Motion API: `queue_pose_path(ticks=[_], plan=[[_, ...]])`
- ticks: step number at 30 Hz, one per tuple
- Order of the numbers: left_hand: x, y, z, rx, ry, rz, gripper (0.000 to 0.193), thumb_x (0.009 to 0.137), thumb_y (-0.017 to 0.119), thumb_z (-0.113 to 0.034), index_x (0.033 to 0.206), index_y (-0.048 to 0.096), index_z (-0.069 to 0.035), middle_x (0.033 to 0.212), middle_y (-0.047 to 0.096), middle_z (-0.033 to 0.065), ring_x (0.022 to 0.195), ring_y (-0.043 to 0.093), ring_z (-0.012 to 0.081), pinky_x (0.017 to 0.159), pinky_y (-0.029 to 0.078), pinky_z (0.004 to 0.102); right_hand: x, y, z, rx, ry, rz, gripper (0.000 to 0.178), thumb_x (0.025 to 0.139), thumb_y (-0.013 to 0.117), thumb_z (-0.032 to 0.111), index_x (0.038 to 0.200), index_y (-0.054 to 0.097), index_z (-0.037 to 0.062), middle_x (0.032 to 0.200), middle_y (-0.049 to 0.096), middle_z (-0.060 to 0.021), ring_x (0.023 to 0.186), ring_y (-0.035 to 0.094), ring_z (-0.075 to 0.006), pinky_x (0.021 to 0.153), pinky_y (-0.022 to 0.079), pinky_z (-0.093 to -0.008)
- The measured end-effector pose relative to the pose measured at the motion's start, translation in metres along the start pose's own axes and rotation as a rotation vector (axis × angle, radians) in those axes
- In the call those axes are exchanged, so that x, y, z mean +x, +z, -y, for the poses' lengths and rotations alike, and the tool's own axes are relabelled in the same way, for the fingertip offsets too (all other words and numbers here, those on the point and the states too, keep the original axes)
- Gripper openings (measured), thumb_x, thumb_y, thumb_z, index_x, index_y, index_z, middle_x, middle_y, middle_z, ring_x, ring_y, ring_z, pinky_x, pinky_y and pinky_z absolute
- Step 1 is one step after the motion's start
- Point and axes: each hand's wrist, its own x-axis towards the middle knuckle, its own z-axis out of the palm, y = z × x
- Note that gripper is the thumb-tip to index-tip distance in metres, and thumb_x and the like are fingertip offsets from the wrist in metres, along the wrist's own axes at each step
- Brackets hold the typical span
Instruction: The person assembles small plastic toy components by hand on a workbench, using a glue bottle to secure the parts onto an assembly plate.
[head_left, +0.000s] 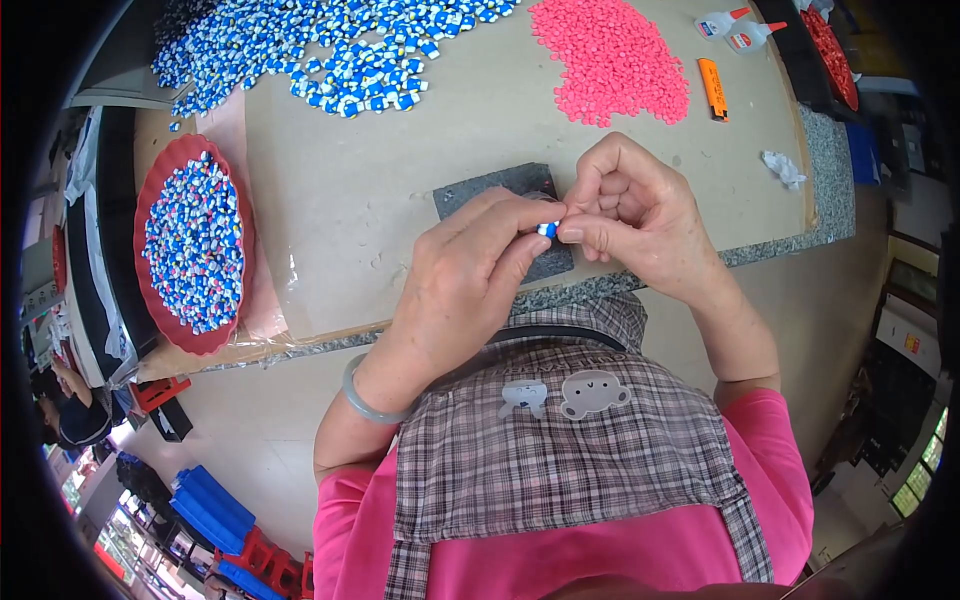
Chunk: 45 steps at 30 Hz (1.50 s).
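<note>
Between the thumb and fingers of my left hand (450,270) is a small blue-and-white piece (546,229). My right hand (645,215) meets it from the other side, thumb and forefinger pinched close against the piece. Whether those fingertips hold something tiny of their own is hidden. Both hands are above a dark grey block (475,190) near the table's front edge, and they cover part of it. Beyond them lie a heap of similar blue-and-white pieces (365,80) at the far left and a heap of small pink pieces (610,65) at the far right.
A red scalloped bowl (158,305) full of small blue, white and pink pieces stands at the left. At the right are an orange lighter (713,90), two red-tipped glue bottles (750,38), and a crumpled white tissue (783,170). The table (340,200) has a stone edge.
</note>
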Motion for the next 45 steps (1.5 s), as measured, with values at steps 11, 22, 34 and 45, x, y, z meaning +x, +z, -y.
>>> queue_pose_path(ticks=[11, 22, 34, 45], plan=[[-0.005, -0.007, 0.004, -0.523, -0.377, -0.110, 0.013, 0.092, 0.057, -0.003, 0.104, 0.060, 0.001, 0.091, 0.064, 0.0064, 0.071, 0.057, 0.0095, 0.057, 0.044, 0.0219, -0.004, -0.012, -0.013, -0.522, -0.336, -0.264, 0.013, 0.079, 0.073, 0.006, 0.083, 0.062, 0.0009, 0.070, 0.062, -0.0047, 0.061, 0.060, -0.0112, 0.057, 0.049, -0.0246], [0.004, -0.060, 0.069, -0.976, -0.527, -0.360, 0.018, 0.094, 0.051, -0.009, 0.104, 0.059, 0.003, 0.093, 0.061, 0.0084, 0.069, 0.046, 0.0091, 0.057, 0.038, 0.0172, 0.027, -0.049, -0.054, -0.930, -0.258, -0.547, 0.011, 0.079, 0.071, 0.006, 0.088, 0.066, 0.0027, 0.082, 0.063, -0.0071, 0.069, 0.065, -0.0203, 0.063, 0.052, -0.0311], [0.037, -0.065, 0.089, 0.386, -0.189, -0.312, 0.017, 0.082, 0.065, -0.002, 0.099, 0.067, -0.002, 0.077, 0.056, 0.0081, 0.068, 0.056, 0.0159, 0.061, 0.047, 0.0303, 0.018, -0.061, -0.028, -0.941, -0.270, -0.180, 0.008, 0.078, 0.064, -0.001, 0.083, 0.058, 0.0015, 0.076, 0.056, -0.0090, 0.066, 0.057, -0.0243, 0.061, 0.046, -0.0346], [0.055, -0.059, 0.090, 0.757, 0.007, -0.156, 0.012, 0.081, 0.068, -0.009, 0.092, 0.064, -0.006, 0.088, 0.060, 0.0129, 0.076, 0.063, 0.0318, 0.065, 0.050, 0.0427, 0.007, -0.062, -0.036, -0.862, -0.257, -0.281, 0.011, 0.080, 0.066, 0.001, 0.089, 0.061, 0.0018, 0.085, 0.062, -0.0098, 0.071, 0.061, -0.0259, 0.064, 0.049, -0.0348]])
